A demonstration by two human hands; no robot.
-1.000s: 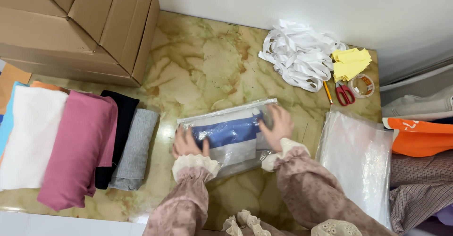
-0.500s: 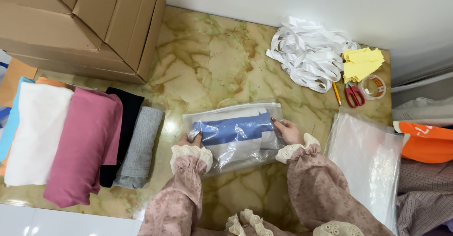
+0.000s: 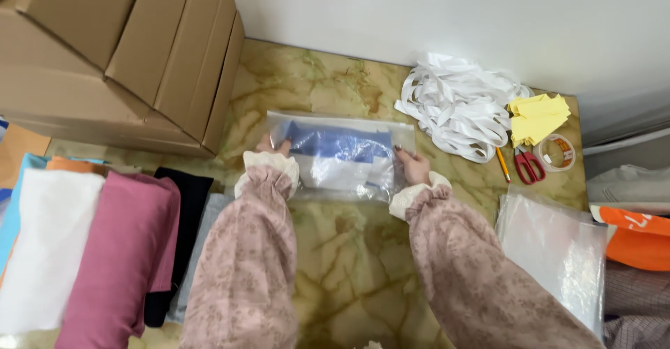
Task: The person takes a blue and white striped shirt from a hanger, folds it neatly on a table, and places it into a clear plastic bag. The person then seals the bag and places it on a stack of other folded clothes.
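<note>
A clear plastic bag (image 3: 342,157) with a folded blue and white garment inside lies on the marble-patterned floor (image 3: 349,265). My left hand (image 3: 273,144) grips the bag's left edge and my right hand (image 3: 412,165) grips its right edge. Both arms wear pink floral sleeves with lace cuffs. The bag lies flat between my hands.
Cardboard boxes (image 3: 118,56) stand at the upper left. Folded garments in white, pink (image 3: 115,251), black and grey lie at the left. White ribbon (image 3: 457,105), yellow paper (image 3: 537,115), red scissors (image 3: 527,164), a tape roll (image 3: 558,151) and a pencil lie at the upper right. Empty plastic bags (image 3: 555,251) lie at the right.
My hands moved from lying on top of the bag to gripping its two side edges, and the bag now lies farther from me, toward the wall.
</note>
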